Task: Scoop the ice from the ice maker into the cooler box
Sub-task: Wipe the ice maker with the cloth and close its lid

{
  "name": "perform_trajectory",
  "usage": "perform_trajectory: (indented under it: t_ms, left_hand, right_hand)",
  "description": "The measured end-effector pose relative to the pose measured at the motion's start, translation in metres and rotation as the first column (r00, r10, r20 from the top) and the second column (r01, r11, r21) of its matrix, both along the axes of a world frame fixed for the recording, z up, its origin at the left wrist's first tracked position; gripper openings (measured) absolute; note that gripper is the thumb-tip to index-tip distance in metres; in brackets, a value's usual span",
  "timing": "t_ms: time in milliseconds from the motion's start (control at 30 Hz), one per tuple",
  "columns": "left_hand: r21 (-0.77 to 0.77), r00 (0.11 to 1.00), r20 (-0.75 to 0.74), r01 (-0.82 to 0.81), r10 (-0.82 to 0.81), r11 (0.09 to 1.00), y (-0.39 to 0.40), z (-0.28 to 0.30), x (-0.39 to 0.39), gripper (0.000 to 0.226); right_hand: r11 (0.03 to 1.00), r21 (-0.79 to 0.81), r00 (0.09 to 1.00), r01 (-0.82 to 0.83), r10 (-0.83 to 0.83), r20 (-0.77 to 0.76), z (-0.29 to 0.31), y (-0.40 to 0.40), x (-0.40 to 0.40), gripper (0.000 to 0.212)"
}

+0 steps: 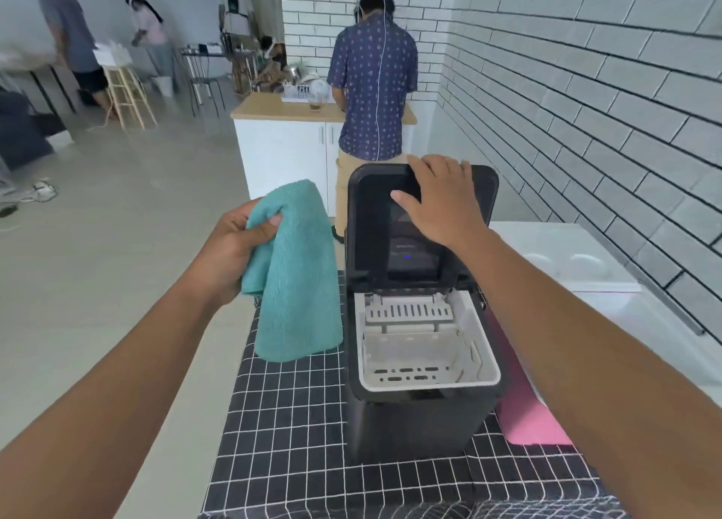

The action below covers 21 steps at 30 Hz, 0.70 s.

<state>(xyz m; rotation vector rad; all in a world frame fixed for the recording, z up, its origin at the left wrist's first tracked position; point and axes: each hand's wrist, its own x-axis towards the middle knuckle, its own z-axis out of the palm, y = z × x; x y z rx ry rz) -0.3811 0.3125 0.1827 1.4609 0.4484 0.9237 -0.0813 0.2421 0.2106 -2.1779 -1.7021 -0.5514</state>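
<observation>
A black ice maker (414, 428) stands on a table with a black grid-patterned cloth (289, 432). Its lid (375, 221) is raised upright. My right hand (441, 202) grips the lid's top edge, fingers over the rim and thumb on the inner face. Inside, the white ice basket (422, 354) shows no ice. My left hand (234, 245) holds a teal cloth (297, 284) up to the left of the ice maker; the cloth hangs down to the table. A white cooler box (586, 268), lid shut, sits to the right.
A pink mat (531, 417) lies right of the ice maker. A person in a patterned shirt (375, 88) stands just behind the table at a wooden-topped cabinet (281, 108). A white brick wall (586, 108) runs along the right. Two more people work at the far left.
</observation>
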Motion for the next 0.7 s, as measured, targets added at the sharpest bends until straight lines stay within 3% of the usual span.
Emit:
perform_trajectory:
  t_ms: [167,333,433,533,700]
  left_hand:
    - [0.007,0.998,0.025,0.063,-0.063,0.998,0.002,0.019,-0.001,0.019]
    - [-0.048,0.975,0.064,0.217,-0.214,0.975,-0.011,0.023,0.021,0.022]
    - [-0.148,0.952,0.026,0.305,-0.304,0.941,-0.024,0.003,0.047,0.02]
    - [-0.247,0.959,-0.072,0.249,-0.274,0.937,-0.035,-0.027,0.073,0.016]
    - [-0.287,0.929,-0.337,0.055,-0.155,0.956,-0.034,-0.068,0.101,0.012]
  right_hand:
    - [0.992,0.121,0.997,0.035,-0.043,0.068,-0.005,-0.071,-0.034,0.042]
    - [0.995,-0.075,0.998,-0.067,0.065,-0.021,-0.046,-0.14,-0.056,0.041]
    - [0.997,-0.037,0.997,-0.073,0.073,-0.022,-0.089,-0.168,-0.067,0.042]
    - [0.994,0.083,0.995,-0.077,0.082,-0.051,-0.129,-0.181,-0.075,0.038]
    - [0.987,0.143,0.994,-0.07,0.081,-0.078,-0.165,-0.185,-0.076,0.037]
